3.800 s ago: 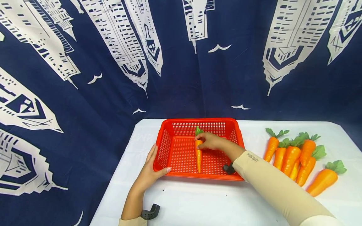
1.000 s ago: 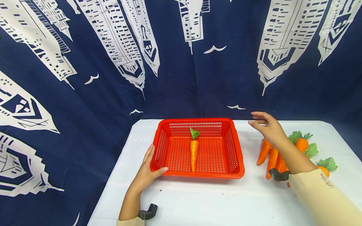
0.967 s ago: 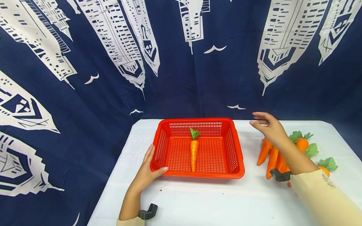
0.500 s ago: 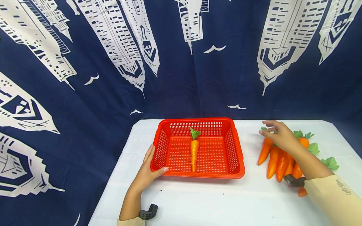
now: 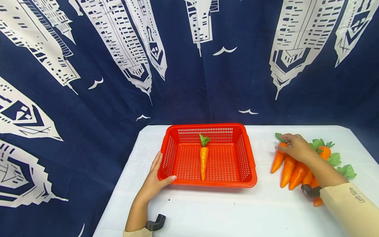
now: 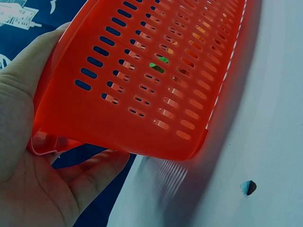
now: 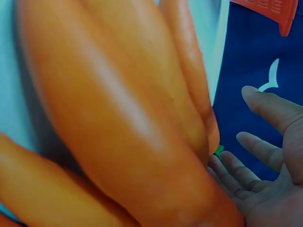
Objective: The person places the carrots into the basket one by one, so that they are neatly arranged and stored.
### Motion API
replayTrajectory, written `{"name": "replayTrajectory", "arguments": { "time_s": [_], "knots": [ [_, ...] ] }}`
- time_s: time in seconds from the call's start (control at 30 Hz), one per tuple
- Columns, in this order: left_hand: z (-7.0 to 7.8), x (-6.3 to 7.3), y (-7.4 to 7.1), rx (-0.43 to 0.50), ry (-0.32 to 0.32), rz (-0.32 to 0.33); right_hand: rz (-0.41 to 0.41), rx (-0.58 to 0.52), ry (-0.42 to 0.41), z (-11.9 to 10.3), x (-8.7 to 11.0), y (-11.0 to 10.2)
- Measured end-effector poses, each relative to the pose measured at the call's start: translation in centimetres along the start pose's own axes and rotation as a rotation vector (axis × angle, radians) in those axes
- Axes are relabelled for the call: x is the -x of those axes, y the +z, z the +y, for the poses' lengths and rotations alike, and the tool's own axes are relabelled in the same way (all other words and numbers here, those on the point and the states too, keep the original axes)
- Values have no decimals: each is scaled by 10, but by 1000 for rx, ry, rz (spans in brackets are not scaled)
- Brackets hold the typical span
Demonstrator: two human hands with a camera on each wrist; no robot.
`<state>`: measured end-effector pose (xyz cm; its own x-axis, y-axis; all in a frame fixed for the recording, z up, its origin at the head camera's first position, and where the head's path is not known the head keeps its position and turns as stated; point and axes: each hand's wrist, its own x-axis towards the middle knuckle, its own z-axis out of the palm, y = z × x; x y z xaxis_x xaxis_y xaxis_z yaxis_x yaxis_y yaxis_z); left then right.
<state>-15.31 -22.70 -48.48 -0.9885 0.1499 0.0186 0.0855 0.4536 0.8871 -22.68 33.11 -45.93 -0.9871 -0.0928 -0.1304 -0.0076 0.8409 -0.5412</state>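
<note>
Our left hand [image 5: 153, 180] clasps the basket [image 5: 207, 183]; our right hand [image 5: 298, 149], grip apart, straddles a carrot [image 5: 278, 158] on the worktop [image 5: 204, 210]. We'd best pinch below its leaves [image 5: 279, 136], clear of neighbouring carrots [image 5: 288, 171].

Red bskt [image 5: 222, 164], 1 carrot [image 5: 203, 161] inside, carrot pile [image 5: 299, 174] R

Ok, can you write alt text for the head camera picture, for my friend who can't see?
A right hand is at the leafy end of one carrot beside other carrots, on the right of a white table. The left hand touches the near left corner of a red basket with a single carrot inside. Behind is dark blue cloth with white buildings.
</note>
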Motion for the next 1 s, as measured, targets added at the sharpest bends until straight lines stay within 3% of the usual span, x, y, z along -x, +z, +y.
{"name": "replayTrajectory", "arguments": {
  "time_s": [0.33, 0.6, 1.0],
  "knots": [
    [1, -1, -1, 2, -4, 0, -2, 81, 18, 12, -4, 11],
    [1, -1, -1, 9, 6, 0, 12, 56, -11, 13, -7, 13],
    [0, -1, -1, -1, 6, 4, -4, -33, 14, 8, -7, 13]
  ]
}}
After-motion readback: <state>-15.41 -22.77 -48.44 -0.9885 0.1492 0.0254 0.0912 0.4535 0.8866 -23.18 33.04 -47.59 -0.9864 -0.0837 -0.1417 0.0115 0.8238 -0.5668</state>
